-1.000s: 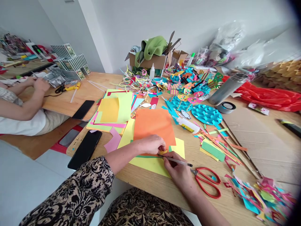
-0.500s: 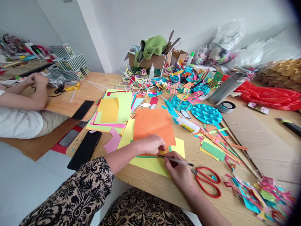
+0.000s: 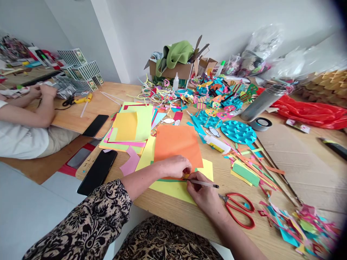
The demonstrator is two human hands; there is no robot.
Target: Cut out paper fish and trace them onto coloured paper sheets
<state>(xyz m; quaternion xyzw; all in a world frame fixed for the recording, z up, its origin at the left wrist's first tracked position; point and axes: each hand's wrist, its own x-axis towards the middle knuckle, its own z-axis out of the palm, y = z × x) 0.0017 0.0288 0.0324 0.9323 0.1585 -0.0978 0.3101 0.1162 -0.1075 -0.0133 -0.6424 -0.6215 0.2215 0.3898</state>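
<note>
cluttered wooden table (image 3: 221, 168), pale wall (image 3: 227, 25); right fingers (image 3: 194, 177) grip pen (image 3: 206, 184); left fingers (image 3: 186, 166): hold unclear.

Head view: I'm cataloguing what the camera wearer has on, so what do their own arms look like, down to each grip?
The left sleeve is beige with black floral scrollwork, ending on the forearm. The right forearm shows no sleeve. Left grip and right grip are gloveless, with no watch visible.

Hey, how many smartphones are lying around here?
2. The nearer smartphone is at the left edge of this table; the farther smartphone is on the neighboring table. Others may be hidden.
</note>
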